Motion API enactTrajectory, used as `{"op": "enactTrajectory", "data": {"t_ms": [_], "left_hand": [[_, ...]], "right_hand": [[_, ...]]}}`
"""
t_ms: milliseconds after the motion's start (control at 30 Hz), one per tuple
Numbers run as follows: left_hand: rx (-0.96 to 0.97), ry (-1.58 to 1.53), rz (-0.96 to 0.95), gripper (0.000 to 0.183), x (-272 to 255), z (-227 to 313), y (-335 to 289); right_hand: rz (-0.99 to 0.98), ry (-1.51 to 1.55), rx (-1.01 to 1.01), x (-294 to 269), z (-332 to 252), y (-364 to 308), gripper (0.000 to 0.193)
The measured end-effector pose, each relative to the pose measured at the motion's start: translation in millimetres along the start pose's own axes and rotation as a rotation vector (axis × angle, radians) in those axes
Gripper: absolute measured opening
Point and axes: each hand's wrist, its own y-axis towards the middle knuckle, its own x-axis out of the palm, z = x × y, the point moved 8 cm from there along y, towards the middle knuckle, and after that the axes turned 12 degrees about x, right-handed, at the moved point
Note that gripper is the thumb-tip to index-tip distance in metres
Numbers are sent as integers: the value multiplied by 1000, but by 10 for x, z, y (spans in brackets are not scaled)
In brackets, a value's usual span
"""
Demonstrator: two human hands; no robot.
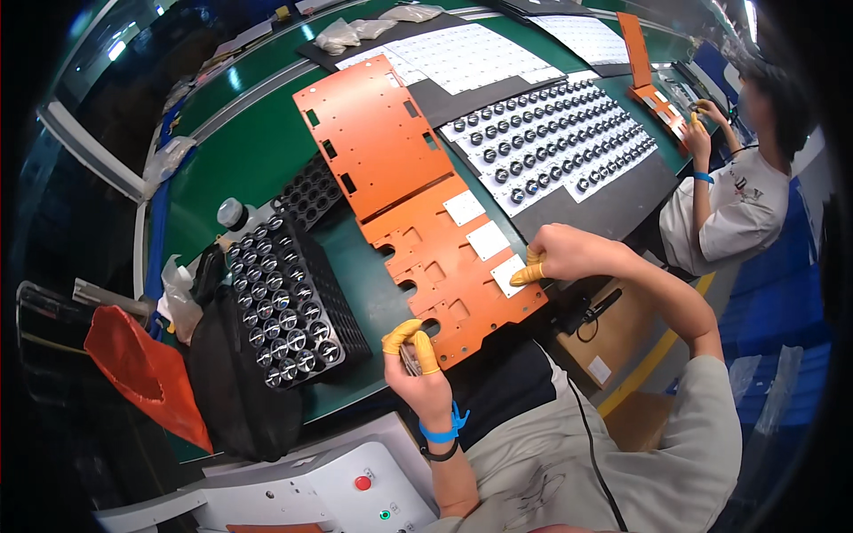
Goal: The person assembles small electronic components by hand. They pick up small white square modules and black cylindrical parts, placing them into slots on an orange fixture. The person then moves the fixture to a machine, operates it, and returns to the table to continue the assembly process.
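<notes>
An orange fixture (426, 240) lies on the green bench in front of me, its hinged lid folded back on the far side. Three white square boards sit in a row along its right part. My right hand (564, 255), in yellow finger cots, has its fingertips pressed together on the nearest white board (508, 274). At the near left corner of the fixture, my left hand (416, 369) is closed, with yellow cots on its fingers too. Something small and greyish shows between those fingers, too hidden to name. A blue band circles my left wrist.
Left of the fixture stands a black tray (289, 298) of round lens-like parts. White sheets with black round parts (551, 133) lie on a dark mat at right. A co-worker (746, 169) handles another orange fixture (657, 111). An orange-red pouch (147, 369) hangs left.
</notes>
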Motion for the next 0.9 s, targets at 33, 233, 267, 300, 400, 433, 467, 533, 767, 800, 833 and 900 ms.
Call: {"op": "enactTrajectory", "data": {"t_ms": [33,233,267,300,400,433,467,533,767,800,833,900], "left_hand": [[5,3,-5,12,10,1,6],[44,1,19,11,0,-15,45],[41,-5,21,11,4,-17,47],[39,-10,23,11,7,-17,49],[12,-25,33,12,8,-30,69],[6,-22,30,12,13,-39,75],[2,-22,23,12,21,-43,85],[-25,-33,0,13,26,-65,84],[298,270,-232,19,373,413,51],[344,368,-341,25,523,493,44],[388,467,-451,31,661,571,28],[432,586,-586,36,870,671,-6]], "right_hand": [[-45,72,-11,23,15,30,48],[-346,82,76,144,59,266,39],[-382,65,88,166,77,289,38],[-404,66,89,176,91,311,37],[-445,61,109,198,92,356,36],[-440,57,129,184,55,353,36],[-432,57,152,174,53,343,36],[-495,44,105,218,78,366,35],[-520,158,26,301,194,488,33],[-508,214,22,285,163,461,35],[-436,212,2,234,131,416,36],[-292,211,-35,143,78,278,38]]}}
